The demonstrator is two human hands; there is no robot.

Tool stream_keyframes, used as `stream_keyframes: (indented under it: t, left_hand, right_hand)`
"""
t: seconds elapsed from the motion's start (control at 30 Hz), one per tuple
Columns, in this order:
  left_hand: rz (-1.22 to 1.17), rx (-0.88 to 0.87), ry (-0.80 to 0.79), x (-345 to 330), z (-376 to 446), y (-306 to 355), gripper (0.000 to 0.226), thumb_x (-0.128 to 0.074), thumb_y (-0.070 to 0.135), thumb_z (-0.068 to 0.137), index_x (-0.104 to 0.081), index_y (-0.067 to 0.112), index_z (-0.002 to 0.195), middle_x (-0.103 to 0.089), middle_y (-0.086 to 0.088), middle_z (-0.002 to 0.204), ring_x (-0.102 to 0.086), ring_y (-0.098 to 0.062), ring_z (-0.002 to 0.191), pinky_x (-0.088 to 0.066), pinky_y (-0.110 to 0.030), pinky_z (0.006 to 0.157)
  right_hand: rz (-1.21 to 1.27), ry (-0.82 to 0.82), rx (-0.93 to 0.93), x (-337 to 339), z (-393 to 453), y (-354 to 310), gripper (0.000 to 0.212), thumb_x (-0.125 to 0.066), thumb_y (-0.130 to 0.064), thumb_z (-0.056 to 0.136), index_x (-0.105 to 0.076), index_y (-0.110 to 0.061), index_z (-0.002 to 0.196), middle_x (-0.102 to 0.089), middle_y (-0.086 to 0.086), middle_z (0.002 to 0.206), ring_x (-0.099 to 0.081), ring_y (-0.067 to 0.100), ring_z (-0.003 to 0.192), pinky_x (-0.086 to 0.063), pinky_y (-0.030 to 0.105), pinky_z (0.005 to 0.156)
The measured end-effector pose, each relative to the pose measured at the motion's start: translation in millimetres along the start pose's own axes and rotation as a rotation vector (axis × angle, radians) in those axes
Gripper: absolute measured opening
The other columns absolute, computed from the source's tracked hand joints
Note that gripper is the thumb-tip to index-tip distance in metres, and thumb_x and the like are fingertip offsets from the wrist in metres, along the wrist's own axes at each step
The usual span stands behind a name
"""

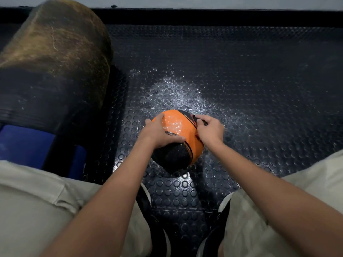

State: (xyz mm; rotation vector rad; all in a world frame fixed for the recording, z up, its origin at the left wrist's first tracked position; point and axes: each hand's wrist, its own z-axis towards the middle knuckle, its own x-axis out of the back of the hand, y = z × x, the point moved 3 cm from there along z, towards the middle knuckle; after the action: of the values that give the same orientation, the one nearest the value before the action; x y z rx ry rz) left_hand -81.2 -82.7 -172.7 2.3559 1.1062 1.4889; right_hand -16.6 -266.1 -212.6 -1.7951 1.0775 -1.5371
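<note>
An orange and black ball (182, 130) with a wet, shiny top sits low over the studded black rubber floor mat (259, 89), between my knees. My left hand (159, 132) grips its left side, with the fingers curled over the far edge and the thumb across the black patch. My right hand (208, 129) rests on the ball's right side with curled fingers that pinch something small and dark at the upper edge; what it is I cannot tell.
Water droplets (176, 93) are spattered on the mat beyond the ball. A large worn brown-black cylinder (55, 58) lies at the left, with something blue (22, 143) beneath it. A dark wall base (222, 15) runs along the far edge. My dark shoes (215, 238) stand on the mat below.
</note>
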Motion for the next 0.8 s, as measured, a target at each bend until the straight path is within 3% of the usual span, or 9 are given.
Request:
stream_keyframes:
  t: [0.1,0.23,0.33,0.43,0.5,0.6,0.67,0.77,0.8]
  left_hand:
    - [-0.021,0.010,-0.031,2,2,0,0.128,-0.089,0.063,0.056,-0.017,0.037,0.158,-0.023,-0.013,0.153,-0.044,-0.038,0.135,-0.043,-0.046,0.107]
    - [-0.043,0.003,-0.043,6,1,-1,0.127,-0.093,0.055,0.054,-0.020,0.039,0.157,-0.025,-0.012,0.151,-0.043,-0.037,0.135,-0.043,-0.048,0.108]
    - [-0.041,-0.008,-0.052,7,-2,1,0.126,-0.095,0.050,0.055,-0.022,0.040,0.157,-0.024,-0.012,0.152,-0.040,-0.039,0.136,-0.042,-0.049,0.108]
    - [-0.029,-0.025,-0.079,7,-2,3,0.126,-0.097,0.043,0.054,-0.023,0.042,0.156,-0.025,-0.011,0.150,-0.039,-0.039,0.137,-0.042,-0.048,0.107]
    - [-0.009,-0.044,-0.100,9,0,2,0.128,-0.099,0.037,0.053,-0.023,0.043,0.156,-0.025,-0.010,0.149,-0.039,-0.037,0.137,-0.042,-0.047,0.108]
    - [0.042,-0.065,-0.125,11,2,3,0.128,-0.098,0.030,0.054,-0.022,0.046,0.155,-0.024,-0.011,0.150,-0.036,-0.035,0.139,-0.041,-0.046,0.111]
    - [0.102,-0.058,-0.119,10,2,6,0.126,-0.097,0.033,0.056,-0.020,0.052,0.154,-0.022,-0.011,0.147,-0.029,-0.036,0.139,-0.041,-0.049,0.111]
    - [0.148,-0.040,-0.115,7,0,11,0.119,-0.094,0.036,0.060,-0.020,0.061,0.150,-0.019,-0.011,0.143,-0.017,-0.034,0.136,-0.037,-0.053,0.109]
    - [0.154,-0.048,-0.116,7,0,12,0.119,-0.094,0.036,0.060,-0.020,0.061,0.149,-0.018,-0.011,0.144,-0.017,-0.035,0.136,-0.037,-0.054,0.109]
  right_hand:
    - [-0.061,-0.076,0.146,-10,-5,-14,0.023,-0.061,-0.030,0.097,-0.074,-0.041,0.113,-0.069,-0.005,0.114,-0.062,0.010,0.090,-0.050,0.018,0.073]
    - [-0.078,-0.137,0.205,-2,-8,-19,0.024,-0.061,-0.027,0.099,-0.074,-0.040,0.114,-0.065,-0.015,0.104,-0.052,0.012,0.110,-0.049,0.029,0.092]
    - [-0.004,-0.079,0.039,9,2,-3,0.025,-0.059,-0.022,0.100,-0.075,-0.036,0.114,-0.074,-0.010,0.110,-0.069,0.015,0.086,-0.060,0.032,0.076]
    - [-0.053,-0.035,0.003,5,1,4,0.025,-0.059,-0.022,0.099,-0.075,-0.036,0.112,-0.076,-0.005,0.101,-0.061,0.012,0.070,-0.050,0.021,0.059]
    - [-0.100,-0.071,0.162,-2,-5,-8,0.024,-0.059,-0.026,0.099,-0.075,-0.037,0.114,-0.073,-0.010,0.101,-0.060,0.013,0.083,-0.053,0.023,0.074]
    - [-0.198,-0.158,0.346,-9,-17,-27,0.026,-0.058,-0.026,0.100,-0.073,-0.035,0.120,-0.066,-0.018,0.104,-0.041,0.010,0.105,-0.039,0.024,0.090]
    - [-0.189,-0.114,0.312,-7,-14,-21,0.027,-0.058,-0.026,0.101,-0.072,-0.035,0.122,-0.062,-0.018,0.102,-0.041,0.013,0.102,-0.043,0.026,0.087]
    - [-0.073,-0.037,0.047,1,3,4,0.026,-0.057,-0.025,0.100,-0.073,-0.035,0.118,-0.068,0.002,0.106,-0.056,0.014,0.070,-0.050,0.019,0.057]
    - [-0.070,-0.029,-0.017,4,5,9,0.026,-0.057,-0.023,0.100,-0.074,-0.034,0.116,-0.072,0.003,0.105,-0.060,0.015,0.067,-0.051,0.020,0.054]
